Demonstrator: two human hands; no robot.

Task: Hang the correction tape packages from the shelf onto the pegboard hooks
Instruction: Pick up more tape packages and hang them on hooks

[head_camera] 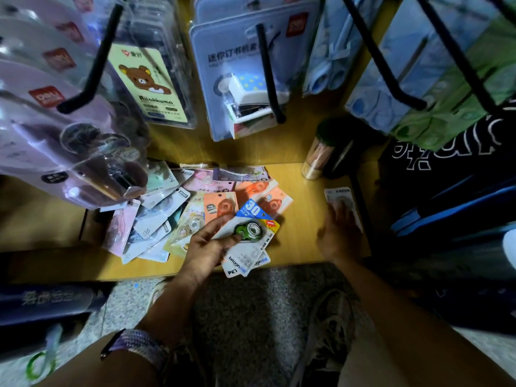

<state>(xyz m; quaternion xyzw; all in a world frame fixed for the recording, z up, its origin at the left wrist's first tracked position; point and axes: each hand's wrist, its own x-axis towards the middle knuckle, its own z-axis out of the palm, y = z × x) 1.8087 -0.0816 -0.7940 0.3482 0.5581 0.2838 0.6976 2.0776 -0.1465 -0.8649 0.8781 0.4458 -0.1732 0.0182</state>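
A heap of correction tape packages (173, 210) in pink, white and orange lies on the wooden shelf (301, 233). My left hand (208, 244) grips a small stack of packages (251, 238) above the shelf's front edge; the top one holds a green tape under a blue "30" label. My right hand (339, 233) lies flat, fingers straight, on a single white package (342, 201) at the shelf's right side. Black pegboard hooks (269, 71) stick out overhead, several with stationery packs hanging on them.
Hanging packs crowd the top: lilac ones (55, 129) at left, a bear card (148, 82), stapler packs (237, 88) in the middle, blue and green ones (435, 79) at right. A tube of sticks (318, 155) stands at the shelf's back right. My shoe (329, 325) rests on the speckled floor.
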